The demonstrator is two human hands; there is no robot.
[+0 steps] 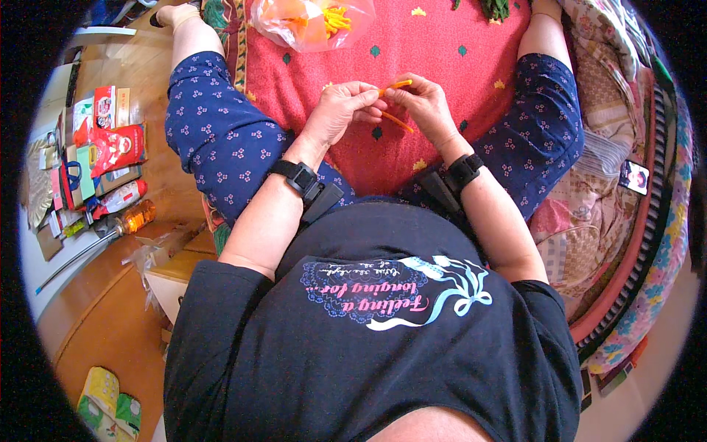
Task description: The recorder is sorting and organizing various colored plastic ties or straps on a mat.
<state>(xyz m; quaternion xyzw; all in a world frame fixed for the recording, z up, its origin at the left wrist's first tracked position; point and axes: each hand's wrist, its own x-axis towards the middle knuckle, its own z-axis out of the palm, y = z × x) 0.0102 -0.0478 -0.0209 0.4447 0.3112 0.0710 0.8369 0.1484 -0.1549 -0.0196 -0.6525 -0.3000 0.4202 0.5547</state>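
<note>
Both my hands meet over the red patterned cloth between my spread legs. A thin, bent orange-yellow strip (398, 122) is pinched between them; its material is too small to make out. My left hand (340, 110) is closed, thumb and forefinger pressed at the strip's bend. With its fingers also closed, my right hand (427, 109) grips the upper part, and one end pokes out above the fingertips. The other end slants down below my hands. Beyond them, a clear plastic bag (294, 28) holds several yellow-orange pieces (336, 20).
A dark green bundle (495, 9) lies at the cloth's far right. Crumpled patterned bedding (589, 191) and a small card with a picture (634, 177) are on my right. To the left, a low table carries packages, a red bag (118, 146) and an amber bottle (138, 216).
</note>
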